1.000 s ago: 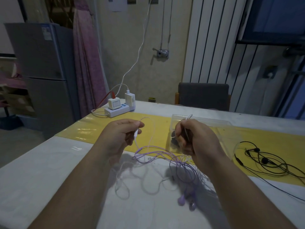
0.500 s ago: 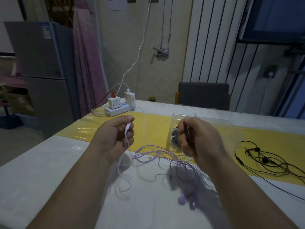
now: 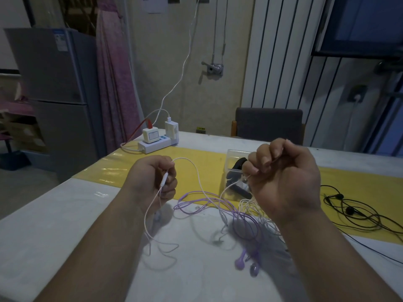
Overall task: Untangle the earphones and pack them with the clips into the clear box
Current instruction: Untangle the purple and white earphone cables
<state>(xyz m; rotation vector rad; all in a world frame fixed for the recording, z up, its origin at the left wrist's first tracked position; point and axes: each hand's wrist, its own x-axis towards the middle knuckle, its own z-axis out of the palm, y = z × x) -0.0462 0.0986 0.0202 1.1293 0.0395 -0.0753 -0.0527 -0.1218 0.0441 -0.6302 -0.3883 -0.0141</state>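
Note:
My left hand (image 3: pixel 152 182) pinches the white earphones' cable (image 3: pixel 197 173) at its inline remote, held above the table. My right hand (image 3: pixel 281 182) grips another stretch of the same white cable, raised in front of the clear box (image 3: pixel 234 156). Between and below my hands, the white cable is tangled with the purple earphones (image 3: pixel 218 205), whose two buds (image 3: pixel 246 264) lie on the white table. Dark items, possibly the clips (image 3: pixel 237 165), sit inside the clear box, partly hidden by my right hand. Black earphones (image 3: pixel 353 212) lie loose at the right on the yellow runner.
A white power strip (image 3: pixel 154 144) with chargers and cables stands at the table's far left corner. A grey chair (image 3: pixel 269 124) is behind the far edge. A fridge (image 3: pixel 54 94) and a pink curtain are on the left beyond the table.
Both hands have risen. My right hand has lifted higher and a little right, pulling white cable out of the tangle; my left hand now holds the inline remote upright.

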